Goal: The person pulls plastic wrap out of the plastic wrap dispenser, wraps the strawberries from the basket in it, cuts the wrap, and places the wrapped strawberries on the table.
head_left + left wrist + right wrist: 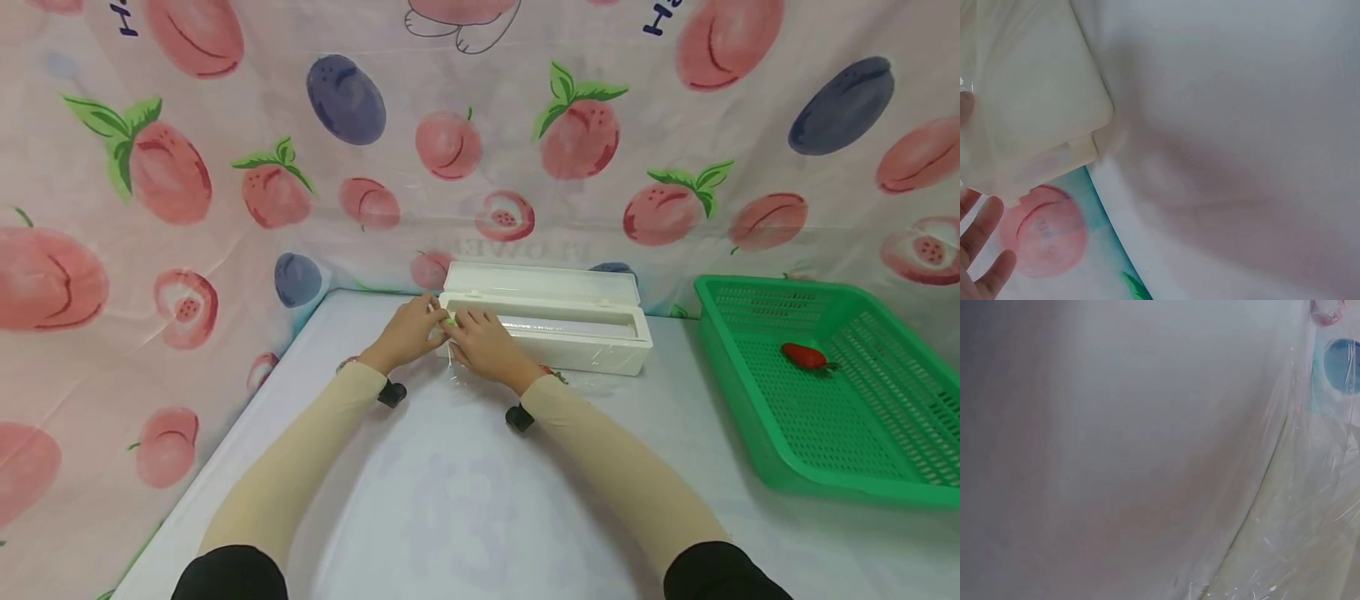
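A long white plastic wrap dispenser (pixel 570 354) has its lid (pixel 543 282) raised, and a roll lies inside. Both hands meet at its left end, around a small light-green piece (pixel 449 322). My left hand (pixel 408 333) bends over the corner; in the left wrist view its fingers (pixel 985 228) are spread beside the box end, their grip hidden. My right hand (pixel 486 346) lies over the front rim and holds clear plastic wrap (pixel 456 371), which hangs below it. Wrinkled wrap (pixel 1297 537) crosses the right wrist view in front of the dispenser.
To the right stands a green plastic basket (pixel 780 450) with a red chili pepper (pixel 804 357) in it. The table (pixel 420 500) has a white cover. A fruit-printed curtain (pixel 465 200) rises close behind the dispenser.
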Available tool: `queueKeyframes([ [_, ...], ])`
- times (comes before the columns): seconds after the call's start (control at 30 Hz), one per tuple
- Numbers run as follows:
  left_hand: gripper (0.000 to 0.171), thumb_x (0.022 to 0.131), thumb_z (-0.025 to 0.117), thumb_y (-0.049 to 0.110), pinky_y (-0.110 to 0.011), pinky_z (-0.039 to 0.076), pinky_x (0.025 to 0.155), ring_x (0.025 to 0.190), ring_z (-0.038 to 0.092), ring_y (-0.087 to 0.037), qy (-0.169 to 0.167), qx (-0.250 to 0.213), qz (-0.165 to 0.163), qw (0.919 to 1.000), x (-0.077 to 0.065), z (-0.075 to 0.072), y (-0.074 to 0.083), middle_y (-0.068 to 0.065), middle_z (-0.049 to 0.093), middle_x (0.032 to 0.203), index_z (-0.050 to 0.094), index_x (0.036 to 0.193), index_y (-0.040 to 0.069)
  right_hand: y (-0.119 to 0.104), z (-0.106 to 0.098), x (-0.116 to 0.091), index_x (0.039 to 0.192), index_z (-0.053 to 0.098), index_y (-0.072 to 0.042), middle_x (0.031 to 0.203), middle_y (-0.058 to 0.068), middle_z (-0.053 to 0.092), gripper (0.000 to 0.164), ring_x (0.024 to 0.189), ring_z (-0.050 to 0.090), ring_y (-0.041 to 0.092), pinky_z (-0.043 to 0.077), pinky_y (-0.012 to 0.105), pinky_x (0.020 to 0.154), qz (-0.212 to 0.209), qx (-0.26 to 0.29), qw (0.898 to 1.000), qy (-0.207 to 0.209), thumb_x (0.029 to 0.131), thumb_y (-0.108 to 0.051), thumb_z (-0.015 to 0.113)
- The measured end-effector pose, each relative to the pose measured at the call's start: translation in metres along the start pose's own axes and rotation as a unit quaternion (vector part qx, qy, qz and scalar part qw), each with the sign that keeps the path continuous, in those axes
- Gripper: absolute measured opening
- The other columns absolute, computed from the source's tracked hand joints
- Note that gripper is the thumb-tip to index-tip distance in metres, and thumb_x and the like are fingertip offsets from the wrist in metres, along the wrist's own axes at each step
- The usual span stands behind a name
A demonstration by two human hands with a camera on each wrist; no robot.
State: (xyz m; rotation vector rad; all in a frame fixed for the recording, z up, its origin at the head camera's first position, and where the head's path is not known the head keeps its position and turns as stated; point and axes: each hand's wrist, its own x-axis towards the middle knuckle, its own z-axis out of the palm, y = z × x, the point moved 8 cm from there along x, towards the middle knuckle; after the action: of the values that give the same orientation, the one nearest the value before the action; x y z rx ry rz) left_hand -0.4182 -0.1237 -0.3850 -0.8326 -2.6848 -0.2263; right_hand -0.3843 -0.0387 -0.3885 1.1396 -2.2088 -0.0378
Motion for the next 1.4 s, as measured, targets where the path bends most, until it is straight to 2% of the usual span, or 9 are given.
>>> queueKeyframes([
  [0.13, 0.033, 0.087, 0.066, 0.029, -0.04, 0.048, 0.077, 0.093, 0.055, -0.027, 0.009, 0.018, -0.002, 0.9998, -0.002, 0.001, 0.0, -0.013, 0.055, 0.112, 0.064, 0.112, 0.007, 0.001, -0.003, 0.001, 0.116, 0.06, -0.014, 0.094, 0.005, 0.056, 0.026, 0.086, 0.052, 0.022, 0.043, 0.032, 0.069, 0.008, -0.005, 1.0, 0.024, 0.091, -0.021, 0.054],
  [0.33, 0.031, 0.087, 0.065, 0.031, -0.045, 0.047, 0.085, 0.1, 0.055, -0.029, 0.019, 0.031, -0.013, 0.9992, -0.004, 0.004, -0.002, -0.012, 0.053, 0.114, 0.063, 0.11, 0.009, 0.002, -0.004, 0.007, 0.104, 0.06, -0.013, 0.098, 0.005, 0.056, 0.015, 0.091, 0.052, 0.021, 0.044, 0.032, 0.073, 0.027, 0.004, 0.999, 0.034, 0.091, -0.019, 0.058],
  [0.47, 0.029, 0.089, 0.063, 0.032, -0.046, 0.046, 0.087, 0.102, 0.053, -0.028, 0.026, 0.041, -0.017, 0.9987, -0.005, 0.007, -0.003, -0.01, 0.052, 0.115, 0.064, 0.109, 0.011, 0.005, -0.002, 0.013, 0.105, 0.062, -0.013, 0.105, 0.004, 0.058, 0.016, 0.095, 0.053, 0.021, 0.045, 0.035, 0.079, 0.062, 0.015, 0.997, 0.032, 0.091, -0.019, 0.06],
  [0.63, 0.028, 0.089, 0.062, 0.032, -0.045, 0.045, 0.089, 0.101, 0.052, -0.028, 0.041, 0.055, -0.014, 0.9975, -0.007, 0.008, -0.001, -0.01, 0.052, 0.114, 0.061, 0.109, 0.012, 0.01, 0.001, 0.017, 0.1, 0.063, -0.012, 0.105, 0.001, 0.061, 0.013, 0.096, 0.054, 0.02, 0.045, 0.036, 0.081, 0.108, 0.03, 0.993, 0.03, 0.092, -0.021, 0.058],
  [0.87, 0.03, 0.091, 0.06, 0.033, -0.044, 0.044, 0.088, 0.099, 0.052, -0.027, 0.045, 0.075, -0.014, 0.9961, -0.01, 0.01, 0.0, -0.01, 0.049, 0.116, 0.058, 0.112, 0.012, 0.016, 0.003, 0.016, 0.093, 0.062, -0.011, 0.098, 0.002, 0.064, 0.008, 0.091, 0.056, 0.021, 0.045, 0.037, 0.076, 0.13, 0.062, 0.988, 0.063, 0.088, -0.016, 0.06],
  [1.03, 0.028, 0.092, 0.058, 0.033, -0.043, 0.045, 0.085, 0.096, 0.053, -0.027, 0.053, 0.083, -0.011, 0.9951, -0.011, 0.013, 0.0, -0.011, 0.048, 0.116, 0.056, 0.111, 0.012, 0.022, 0.005, 0.013, 0.088, 0.062, -0.011, 0.094, 0.003, 0.064, 0.005, 0.09, 0.056, 0.022, 0.045, 0.037, 0.074, 0.159, 0.089, 0.982, 0.052, 0.084, -0.014, 0.06],
  [1.17, 0.026, 0.093, 0.056, 0.031, -0.043, 0.045, 0.084, 0.097, 0.053, -0.027, 0.056, 0.071, -0.012, 0.9958, -0.011, 0.013, 0.0, -0.012, 0.046, 0.117, 0.055, 0.111, 0.012, 0.027, 0.004, 0.011, 0.085, 0.063, -0.011, 0.093, 0.003, 0.064, 0.005, 0.088, 0.055, 0.022, 0.045, 0.039, 0.074, 0.178, 0.1, 0.978, 0.042, 0.083, -0.014, 0.061],
  [1.4, 0.026, 0.095, 0.053, 0.031, -0.043, 0.045, 0.083, 0.097, 0.053, -0.028, 0.047, 0.052, -0.021, 0.9973, -0.012, 0.014, 0.001, -0.011, 0.045, 0.119, 0.055, 0.113, 0.013, 0.032, 0.003, 0.004, 0.08, 0.058, -0.01, 0.09, 0.004, 0.063, 0.005, 0.087, 0.056, 0.023, 0.047, 0.04, 0.075, 0.186, 0.099, 0.977, 0.033, 0.081, -0.012, 0.062],
])
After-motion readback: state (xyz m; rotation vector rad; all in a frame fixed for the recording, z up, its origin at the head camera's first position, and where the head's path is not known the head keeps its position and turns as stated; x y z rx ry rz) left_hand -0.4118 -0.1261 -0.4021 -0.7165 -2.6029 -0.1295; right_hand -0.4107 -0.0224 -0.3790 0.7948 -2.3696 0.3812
